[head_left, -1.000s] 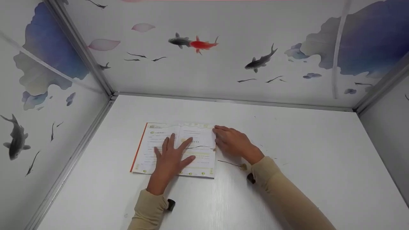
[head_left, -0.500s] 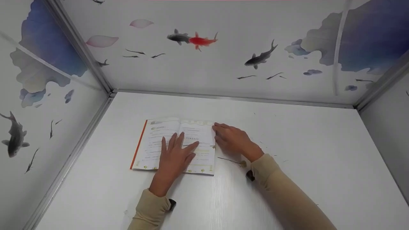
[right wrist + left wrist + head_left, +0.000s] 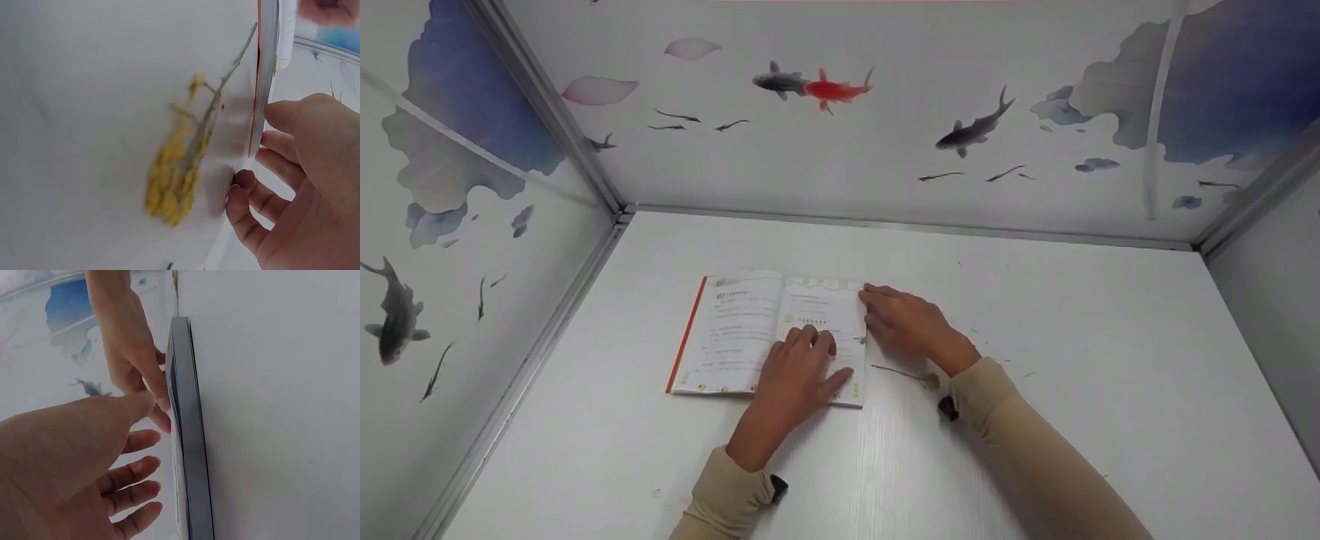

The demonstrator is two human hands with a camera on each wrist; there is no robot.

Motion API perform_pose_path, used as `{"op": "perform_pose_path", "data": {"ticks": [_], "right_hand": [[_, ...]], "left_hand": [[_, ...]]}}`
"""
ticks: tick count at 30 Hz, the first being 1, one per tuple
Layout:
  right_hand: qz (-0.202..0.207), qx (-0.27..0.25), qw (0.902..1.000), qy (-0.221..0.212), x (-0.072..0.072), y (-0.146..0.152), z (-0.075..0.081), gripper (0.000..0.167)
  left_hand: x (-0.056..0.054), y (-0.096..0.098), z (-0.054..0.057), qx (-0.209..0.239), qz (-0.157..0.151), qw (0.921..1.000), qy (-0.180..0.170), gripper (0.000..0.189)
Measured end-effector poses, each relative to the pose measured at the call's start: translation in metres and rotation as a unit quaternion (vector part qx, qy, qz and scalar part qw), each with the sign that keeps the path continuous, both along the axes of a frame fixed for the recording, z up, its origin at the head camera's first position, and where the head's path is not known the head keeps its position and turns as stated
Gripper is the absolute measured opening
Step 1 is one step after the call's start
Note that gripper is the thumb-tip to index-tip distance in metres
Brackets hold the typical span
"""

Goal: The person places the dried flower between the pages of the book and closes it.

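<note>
An open book [image 3: 739, 330] with an orange left edge lies on the white table. Over its right page hangs my left hand [image 3: 799, 371], fingers loosely bent, thumb out to the side. The left wrist view shows this hand's fingertips [image 3: 147, 467] close above the page, holding nothing. At the book's far right corner my right hand [image 3: 907, 322] grips the edge, its thumb [image 3: 281, 115] against the page block. A small dried bit [image 3: 861, 340] shows at the right page's edge. Beside the book lies a yellow flower sprig [image 3: 169, 180], its stem towards the book.
White walls printed with fish and blue-grey shapes close in the table [image 3: 1072, 360] at the back and sides. Tiny dark scraps [image 3: 1030, 374] lie scattered on the table right of the right hand.
My left hand has slid rightwards over the pages, its spread fingers now bent, uncovering the left page. The right hand stays at the book's edge. The view has tilted slightly.
</note>
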State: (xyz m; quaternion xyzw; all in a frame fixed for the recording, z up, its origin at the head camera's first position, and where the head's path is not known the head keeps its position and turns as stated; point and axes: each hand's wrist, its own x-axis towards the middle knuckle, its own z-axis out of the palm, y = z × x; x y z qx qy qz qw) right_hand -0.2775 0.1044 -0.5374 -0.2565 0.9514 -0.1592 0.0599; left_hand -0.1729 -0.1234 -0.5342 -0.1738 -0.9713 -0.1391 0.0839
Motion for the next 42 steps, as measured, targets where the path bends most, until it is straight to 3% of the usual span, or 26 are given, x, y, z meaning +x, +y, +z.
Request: {"op": "perform_pose_path", "data": {"ticks": [6, 16, 22, 32, 42], "right_hand": [[0.006, -0.004, 0.9999, 0.010, -0.001, 0.000, -0.002, 0.054], [0.013, -0.027, 0.9994, 0.018, 0.000, 0.004, -0.007, 0.053], [0.018, -0.037, 0.9990, 0.018, 0.000, 0.007, -0.010, 0.056], [-0.012, -0.050, 0.9986, -0.010, 0.002, 0.009, -0.007, 0.063], [-0.022, -0.058, 0.9977, -0.028, 0.005, 0.006, -0.007, 0.068]], "left_hand": [[0.004, 0.004, -0.005, 0.007, -0.011, 0.9981, -0.060, 0.058], [0.002, 0.005, -0.013, 0.020, 0.005, 0.9965, -0.081, 0.053], [0.003, 0.008, -0.011, 0.010, 0.000, 0.9981, -0.061, 0.049], [0.012, 0.010, -0.006, 0.007, -0.018, 0.9989, 0.043, 0.047], [0.016, 0.003, 0.009, 0.030, 0.002, 0.9982, 0.053, 0.060]]}}
